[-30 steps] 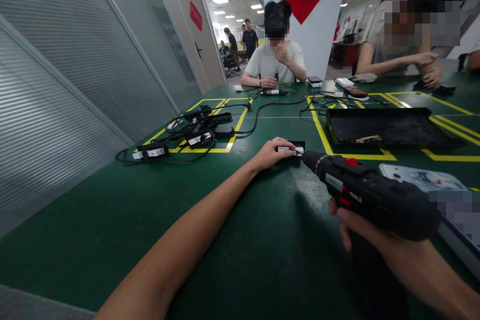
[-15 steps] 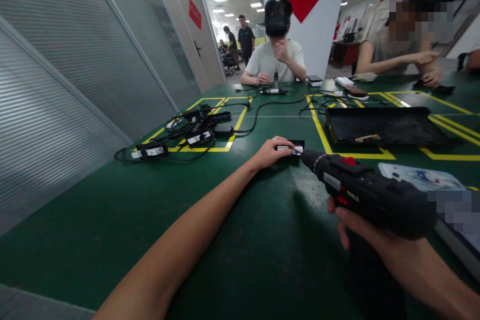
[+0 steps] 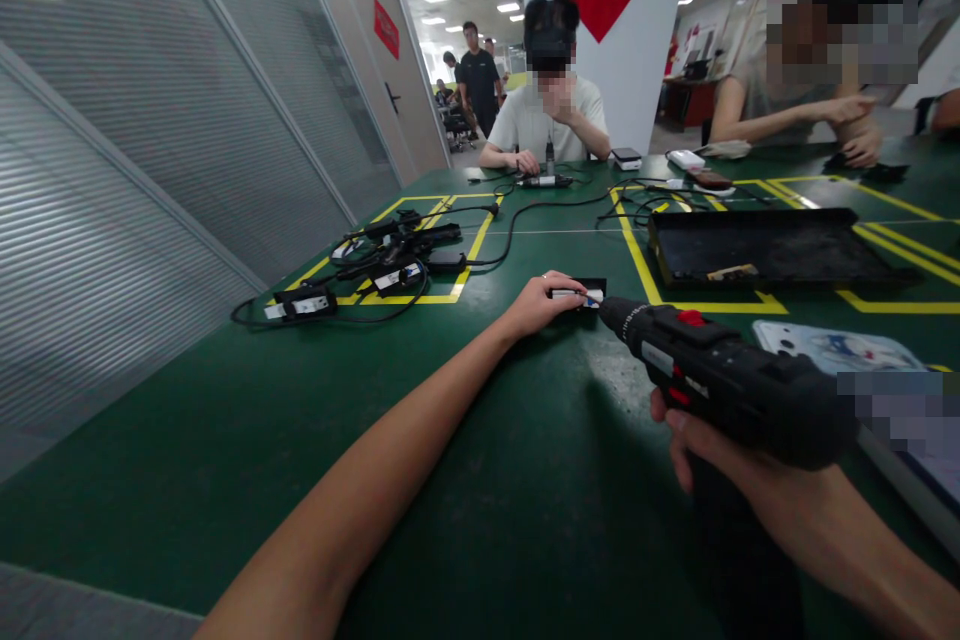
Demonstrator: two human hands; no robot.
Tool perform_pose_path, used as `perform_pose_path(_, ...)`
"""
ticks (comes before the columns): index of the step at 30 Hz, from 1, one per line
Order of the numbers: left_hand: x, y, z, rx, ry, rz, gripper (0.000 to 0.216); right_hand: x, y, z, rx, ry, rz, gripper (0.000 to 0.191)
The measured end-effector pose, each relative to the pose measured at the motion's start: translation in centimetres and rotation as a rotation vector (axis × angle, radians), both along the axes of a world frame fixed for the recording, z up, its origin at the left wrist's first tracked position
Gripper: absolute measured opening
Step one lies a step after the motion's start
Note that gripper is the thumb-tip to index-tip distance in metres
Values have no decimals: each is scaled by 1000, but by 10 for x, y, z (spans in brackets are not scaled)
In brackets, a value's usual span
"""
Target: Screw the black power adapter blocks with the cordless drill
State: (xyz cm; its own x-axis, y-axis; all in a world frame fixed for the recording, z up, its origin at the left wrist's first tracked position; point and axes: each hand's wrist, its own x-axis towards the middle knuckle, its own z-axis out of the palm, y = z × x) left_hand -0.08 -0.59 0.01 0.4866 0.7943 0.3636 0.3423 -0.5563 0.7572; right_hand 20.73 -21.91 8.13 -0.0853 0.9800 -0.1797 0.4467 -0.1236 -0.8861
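My right hand (image 3: 720, 445) is wrapped around the handle of a black cordless drill (image 3: 720, 370) with red buttons. Its chuck points forward and left, and the thin bit reaches a small black case with a white face (image 3: 592, 298) on the green table. My left hand (image 3: 541, 305) grips that case from its left side, fingers over the white face close to the bit's tip. Part of the case is hidden under those fingers. Whether the bit sits in a screw is too small to tell.
Black power adapters with tangled cords (image 3: 405, 255) lie at the left. To the right are a black tray (image 3: 772, 245) with a small piece in it and a phone in a light blue case (image 3: 840, 345). Across the green table (image 3: 450, 480) sit two people (image 3: 551, 110).
The view has shifted slightly, and the drill appears a little further left. Both hands keep their hold, with the bit still at the case. The opposite person's hand on the table has moved slightly.
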Motion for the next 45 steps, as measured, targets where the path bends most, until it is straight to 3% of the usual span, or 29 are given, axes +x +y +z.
perform_pose_path(14, -1, 1, -1, -12, -10, -10, 29, -1, 1, 1, 1, -28, -9, 44)
perform_pose_path(27, -4, 3, -2, -2, 36, -58, 35, 6, 3, 2, 18, -36, 89, 31)
perform_pose_path(35, -3, 4, -3, 12, 66, -44, 33, -3, 1, 3, -41, -19, 63, 31)
perform_pose_path(38, -2, 3, -1, 19, 67, -37, 33, -5, 1, 4, -49, 99, 81, 23)
perform_pose_path(41, -2, 2, 0, 5, 73, -23, 32, -4, 2, 2, -63, 204, 85, 31)
perform_pose_path(45, -2, 1, -1, -9, 64, -12, 33, -1, 3, 1, -53, 84, 99, 20)
